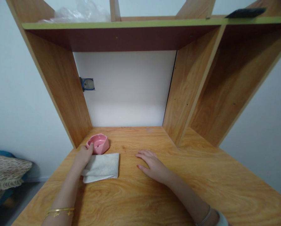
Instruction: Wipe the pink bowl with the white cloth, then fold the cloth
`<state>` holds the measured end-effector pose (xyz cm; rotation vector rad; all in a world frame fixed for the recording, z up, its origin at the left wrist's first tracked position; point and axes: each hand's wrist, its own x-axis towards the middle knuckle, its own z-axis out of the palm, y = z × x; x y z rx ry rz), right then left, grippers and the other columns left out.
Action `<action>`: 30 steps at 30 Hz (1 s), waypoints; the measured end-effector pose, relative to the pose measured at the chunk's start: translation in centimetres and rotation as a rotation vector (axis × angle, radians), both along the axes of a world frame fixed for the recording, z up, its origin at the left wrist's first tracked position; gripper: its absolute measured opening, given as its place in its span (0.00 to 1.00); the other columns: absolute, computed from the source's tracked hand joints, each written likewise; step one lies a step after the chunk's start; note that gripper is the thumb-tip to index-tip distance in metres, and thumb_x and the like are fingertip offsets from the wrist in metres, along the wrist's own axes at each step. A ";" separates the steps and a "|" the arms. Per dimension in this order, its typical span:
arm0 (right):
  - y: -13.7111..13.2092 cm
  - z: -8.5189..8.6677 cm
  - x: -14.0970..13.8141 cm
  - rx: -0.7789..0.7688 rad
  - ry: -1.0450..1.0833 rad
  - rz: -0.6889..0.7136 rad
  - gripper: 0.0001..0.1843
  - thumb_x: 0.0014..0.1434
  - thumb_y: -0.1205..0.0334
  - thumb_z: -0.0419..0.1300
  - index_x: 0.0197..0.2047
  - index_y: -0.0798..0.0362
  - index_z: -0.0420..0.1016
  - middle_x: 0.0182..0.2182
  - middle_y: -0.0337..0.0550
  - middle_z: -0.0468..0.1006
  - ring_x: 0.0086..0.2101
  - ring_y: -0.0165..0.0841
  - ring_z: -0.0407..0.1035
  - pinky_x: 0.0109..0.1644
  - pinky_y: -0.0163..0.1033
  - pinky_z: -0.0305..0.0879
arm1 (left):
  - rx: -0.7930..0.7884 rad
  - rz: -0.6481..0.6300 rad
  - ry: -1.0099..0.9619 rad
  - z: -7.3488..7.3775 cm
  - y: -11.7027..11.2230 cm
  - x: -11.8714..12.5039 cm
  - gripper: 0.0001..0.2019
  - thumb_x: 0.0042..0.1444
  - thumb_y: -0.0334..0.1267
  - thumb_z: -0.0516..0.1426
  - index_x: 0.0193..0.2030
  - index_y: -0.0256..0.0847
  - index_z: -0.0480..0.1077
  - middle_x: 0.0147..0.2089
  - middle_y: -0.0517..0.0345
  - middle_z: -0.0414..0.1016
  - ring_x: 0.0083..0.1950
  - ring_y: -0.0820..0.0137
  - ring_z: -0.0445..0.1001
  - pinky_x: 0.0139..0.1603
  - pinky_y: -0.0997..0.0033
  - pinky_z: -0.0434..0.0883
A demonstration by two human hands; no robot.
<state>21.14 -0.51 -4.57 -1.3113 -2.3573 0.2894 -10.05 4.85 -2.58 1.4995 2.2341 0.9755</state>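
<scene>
A pink faceted ashtray (103,146) with notches in its rim stands upright on the wooden desk at the left. My left hand (84,154) grips its near left side, the thumb over the rim; my other fingers are mostly hidden behind it. Just in front of the ashtray lies a folded pale grey cloth (102,168), partly under my left wrist. To the right of the cloth, my right hand (152,164) rests palm down on the desk (131,197), fingers stretched out, holding nothing.
Upright wooden panels (60,81) frame the desk at left and right. Overhead runs a shelf with a green edge (142,23), carrying clear plastic wrap (81,12) and a dark flat object (245,13). A wall box with a blue cable (88,84) shows at the back left. A patterned fabric (6,171) lies beyond the desk's left edge.
</scene>
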 end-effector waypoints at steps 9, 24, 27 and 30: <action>-2.3 2.0 -2.8 0.014 -0.052 0.205 0.23 0.55 0.52 0.53 0.54 0.45 0.64 0.54 0.43 0.65 0.54 0.38 0.53 0.58 0.47 0.45 | -0.079 -0.060 -0.165 0.0 0.5 -0.3 0.16 0.50 0.45 0.46 0.26 0.37 0.69 0.30 0.47 0.76 0.37 0.58 0.74 0.30 0.68 0.69; -3.5 2.4 -5.3 0.098 -0.133 0.356 0.18 0.53 0.50 0.55 0.46 0.48 0.67 0.40 0.41 0.75 0.48 0.36 0.60 0.60 0.54 0.24 | -0.078 -0.213 -0.297 0.6 -1.0 4.6 0.15 0.48 0.44 0.48 0.24 0.34 0.67 0.23 0.52 0.72 0.28 0.64 0.72 0.21 0.73 0.63; -2.4 2.5 -4.4 0.145 -0.190 0.273 0.07 0.54 0.62 0.54 0.36 0.48 0.71 0.34 0.38 0.77 0.45 0.35 0.62 0.59 0.55 0.19 | -0.098 -0.218 -0.346 0.8 -1.1 5.2 0.15 0.50 0.44 0.47 0.28 0.34 0.67 0.22 0.54 0.71 0.24 0.67 0.72 0.20 0.74 0.64; -1.3 2.7 -2.6 0.171 -0.200 0.162 0.09 0.51 0.68 0.51 0.32 0.48 0.71 0.32 0.38 0.77 0.43 0.34 0.64 0.60 0.54 0.20 | -0.148 -0.228 -0.398 0.8 -1.1 5.7 0.16 0.54 0.44 0.44 0.34 0.33 0.65 0.18 0.56 0.70 0.19 0.69 0.71 0.19 0.74 0.66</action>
